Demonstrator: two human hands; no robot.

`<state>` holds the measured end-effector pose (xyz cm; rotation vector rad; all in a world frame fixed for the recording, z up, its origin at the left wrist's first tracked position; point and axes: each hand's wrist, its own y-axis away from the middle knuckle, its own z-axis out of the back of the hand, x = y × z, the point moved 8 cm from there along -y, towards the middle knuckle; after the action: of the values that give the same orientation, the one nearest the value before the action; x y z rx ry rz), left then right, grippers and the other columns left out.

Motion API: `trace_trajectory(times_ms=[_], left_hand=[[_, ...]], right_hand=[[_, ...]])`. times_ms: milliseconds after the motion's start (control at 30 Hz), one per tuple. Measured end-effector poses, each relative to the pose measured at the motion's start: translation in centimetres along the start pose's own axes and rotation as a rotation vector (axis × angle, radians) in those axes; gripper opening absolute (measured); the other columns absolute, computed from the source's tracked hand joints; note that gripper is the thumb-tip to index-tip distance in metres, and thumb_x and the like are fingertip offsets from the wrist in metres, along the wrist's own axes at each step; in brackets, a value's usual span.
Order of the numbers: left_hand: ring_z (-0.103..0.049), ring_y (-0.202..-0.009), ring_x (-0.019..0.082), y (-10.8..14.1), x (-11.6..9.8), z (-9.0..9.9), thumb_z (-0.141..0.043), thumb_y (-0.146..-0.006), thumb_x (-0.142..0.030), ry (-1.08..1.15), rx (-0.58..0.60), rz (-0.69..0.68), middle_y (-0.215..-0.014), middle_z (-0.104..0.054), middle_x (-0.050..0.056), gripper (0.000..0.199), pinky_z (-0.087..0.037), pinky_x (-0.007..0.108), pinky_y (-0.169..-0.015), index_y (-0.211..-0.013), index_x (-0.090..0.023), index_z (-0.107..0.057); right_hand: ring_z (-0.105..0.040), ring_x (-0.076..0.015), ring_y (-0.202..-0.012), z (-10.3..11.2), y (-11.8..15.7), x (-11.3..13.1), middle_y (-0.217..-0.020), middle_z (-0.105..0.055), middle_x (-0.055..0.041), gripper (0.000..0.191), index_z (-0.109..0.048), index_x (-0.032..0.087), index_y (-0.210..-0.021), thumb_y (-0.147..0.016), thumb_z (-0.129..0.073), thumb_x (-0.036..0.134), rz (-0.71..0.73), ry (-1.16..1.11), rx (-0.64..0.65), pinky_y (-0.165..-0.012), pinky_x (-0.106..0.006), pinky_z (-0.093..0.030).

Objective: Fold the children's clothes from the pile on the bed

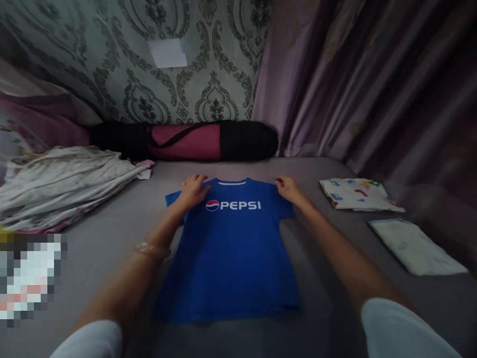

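Note:
A blue T-shirt point(233, 258) with a white PEPSI print lies spread flat on the grey bed sheet point(112, 278), its collar away from me. On its left shoulder area rests my left hand point(196, 190), fingers apart and holding nothing. My right hand point(286, 188) is at the opposite shoulder, its thumb and fingertips pinched together at the shirt's upper edge. The sleeve beneath that hand is partly hidden by the wrist.
Piled pale cloths point(67, 184) lie at the left. A black and maroon long bag point(186, 141) runs along the wall. Two folded cloths, one colourfully printed point(359, 194) and one pale point(417, 247), lie at right, beside purple curtains point(320, 74).

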<state>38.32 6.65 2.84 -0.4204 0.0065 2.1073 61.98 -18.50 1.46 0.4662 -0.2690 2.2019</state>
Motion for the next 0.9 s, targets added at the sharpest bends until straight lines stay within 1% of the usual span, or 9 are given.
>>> trace_trajectory(times_ms=[100,167,300,400,500,600,667,800,900], left_hand=[[-0.057,-0.108,0.028,4.4,-1.8,1.9,-0.046,-0.092,-0.038,0.093,0.065,-0.155,-0.121,-0.062,0.012,0.04,-0.043,0.043,-0.092,-0.125,-0.017,-0.058],[-0.061,-0.099,0.024,7.6,-4.5,2.3,-0.043,-0.094,-0.039,0.18,0.148,-0.27,-0.112,-0.065,0.01,0.038,-0.047,0.039,-0.088,-0.119,-0.017,-0.061],[-0.062,-0.099,0.023,13.8,-11.3,1.8,-0.044,-0.095,-0.038,0.261,0.342,-0.49,-0.105,-0.067,0.007,0.034,-0.047,0.035,-0.091,-0.118,-0.021,-0.063],[-0.062,-0.1,0.023,17.5,-13.6,1.3,-0.044,-0.096,-0.039,0.261,0.453,-0.549,-0.107,-0.067,0.005,0.032,-0.048,0.036,-0.09,-0.117,-0.025,-0.064],[-0.063,-0.098,0.023,19.7,-11.5,1.8,-0.046,-0.094,-0.042,0.281,0.396,-0.447,-0.105,-0.067,0.005,0.031,-0.05,0.034,-0.086,-0.113,-0.025,-0.065],[-0.064,-0.089,0.022,21.3,-6.8,3.0,-0.047,-0.092,-0.048,0.316,0.242,-0.228,-0.101,-0.067,0.006,0.034,-0.051,0.034,-0.079,-0.109,-0.026,-0.065],[-0.063,-0.083,0.022,22.7,-3.5,3.8,-0.048,-0.089,-0.053,0.317,0.136,-0.049,-0.096,-0.067,0.006,0.037,-0.052,0.034,-0.076,-0.105,-0.024,-0.065],[-0.062,-0.075,0.021,26.3,1.1,4.6,-0.052,-0.082,-0.063,0.337,0.012,0.287,-0.086,-0.067,0.005,0.047,-0.052,0.034,-0.07,-0.103,-0.022,-0.063],[-0.064,-0.081,0.022,28.3,2.8,3.6,-0.058,-0.077,-0.064,0.405,0.018,0.396,-0.088,-0.067,0.005,0.055,-0.053,0.034,-0.072,-0.111,-0.021,-0.06]], right_hand=[[-0.064,-0.0246,-0.09,1.7,3.3,-5.1,-0.093,-0.071,-0.0109,0.032,-0.069,0.022,-0.092,-0.095,-0.042,0.039,-0.207,0.051,0.002,-0.078,-0.037,-0.046],[-0.064,-0.0252,-0.081,1.8,5.4,-6.6,-0.084,-0.07,-0.0131,0.036,-0.069,0.021,-0.082,-0.093,-0.045,0.045,-0.27,0.046,0.031,-0.07,-0.037,-0.044],[-0.061,-0.0214,-0.078,1.7,8.5,-5.6,-0.085,-0.069,-0.014,0.038,-0.068,0.018,-0.083,-0.093,-0.042,0.045,-0.239,-0.005,0.027,-0.068,-0.034,-0.041],[-0.059,-0.0183,-0.071,1.7,11.0,-3.8,-0.077,-0.066,-0.0098,0.031,-0.065,0.017,-0.08,-0.092,-0.046,0.039,-0.172,-0.055,0.052,-0.063,-0.031,-0.04],[-0.056,-0.0145,-0.058,0.5,15.0,-2.8,-0.068,-0.063,-0.004,0.025,-0.06,0.019,-0.076,-0.091,-0.046,0.034,-0.126,-0.241,0.233,-0.053,-0.026,-0.039],[-0.055,-0.013,-0.053,-0.7,20.3,-1.8,-0.066,-0.061,-0.002,0.024,-0.058,0.019,-0.077,-0.089,-0.046,0.036,-0.061,-0.441,0.414,-0.047,-0.024,-0.038],[-0.056,-0.0132,-0.054,-1.1,23.6,-1.2,-0.067,-0.062,-0.002,0.024,-0.061,0.018,-0.081,-0.086,-0.05,0.039,0.008,-0.489,0.458,-0.051,-0.025,-0.043],[-0.059,-0.0147,-0.063,-1.6,28.1,-0.8,-0.087,-0.067,-0.0041,0.044,-0.061,0.019,-0.116,-0.079,-0.058,0.043,0.103,-0.4,0.352,-0.061,-0.029,-0.05],[-0.061,-0.0181,-0.066,-2.2,29.2,-1.0,-0.098,-0.067,-0.0073,0.055,-0.055,0.021,-0.128,-0.079,-0.056,0.046,0.098,-0.238,0.185,-0.065,-0.035,-0.052]])
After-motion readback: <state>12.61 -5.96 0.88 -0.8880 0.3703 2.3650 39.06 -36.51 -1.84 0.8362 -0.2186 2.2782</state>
